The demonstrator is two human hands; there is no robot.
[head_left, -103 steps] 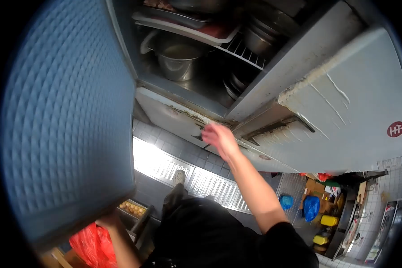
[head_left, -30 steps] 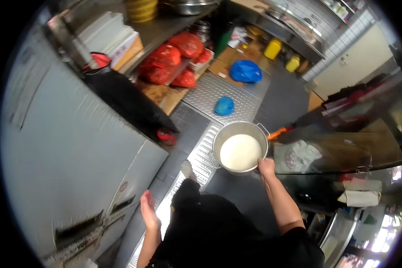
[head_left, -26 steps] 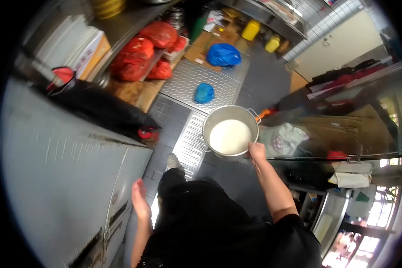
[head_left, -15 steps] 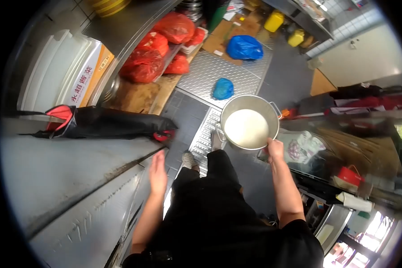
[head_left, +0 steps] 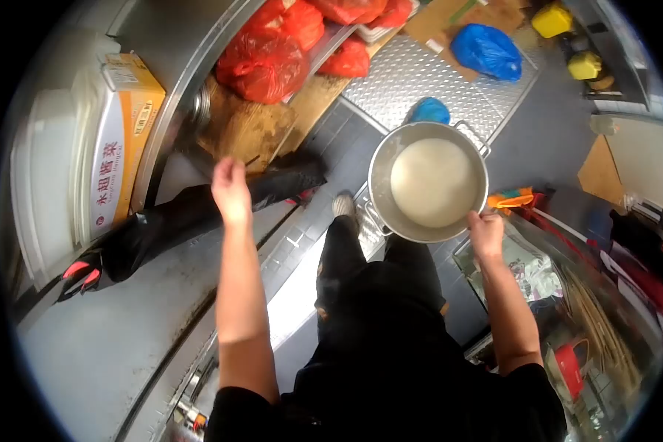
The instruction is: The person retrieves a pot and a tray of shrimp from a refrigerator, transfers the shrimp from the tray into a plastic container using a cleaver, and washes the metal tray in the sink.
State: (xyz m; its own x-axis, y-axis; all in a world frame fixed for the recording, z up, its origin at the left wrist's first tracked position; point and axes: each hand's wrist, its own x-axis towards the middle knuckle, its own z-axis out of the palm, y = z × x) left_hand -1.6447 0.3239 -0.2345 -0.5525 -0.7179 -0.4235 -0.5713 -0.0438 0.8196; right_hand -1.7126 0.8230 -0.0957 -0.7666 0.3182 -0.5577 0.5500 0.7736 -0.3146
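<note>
My right hand [head_left: 486, 234] is closed on the rim of a large metal pot [head_left: 381, 177] at its lower right edge. The pot holds a cloudy whitish liquid [head_left: 433, 183] and hangs in front of my legs above the floor. Its two side loop handles are free of my hands. My left hand [head_left: 230, 193] is raised to the left, holding nothing that I can see, its fingers loosely bent and apart. Behind it lies a long black cover with red trim [head_left: 191, 214], on top of a metal surface; whether hand and cover touch, I cannot tell.
Red plastic bags [head_left: 265, 66] sit on the shelf at upper left, near a carton [head_left: 129, 140]. On the floor ahead are a metal tread plate [head_left: 390, 74], a blue bag [head_left: 486, 51] and a smaller blue bundle [head_left: 429, 110]. Flattened cardboard [head_left: 597, 324] stands at right.
My left hand has risen forward, towards the shelf. The view has turned and moved ahead, and the pot, still in my right hand, is nearer the small blue bundle.
</note>
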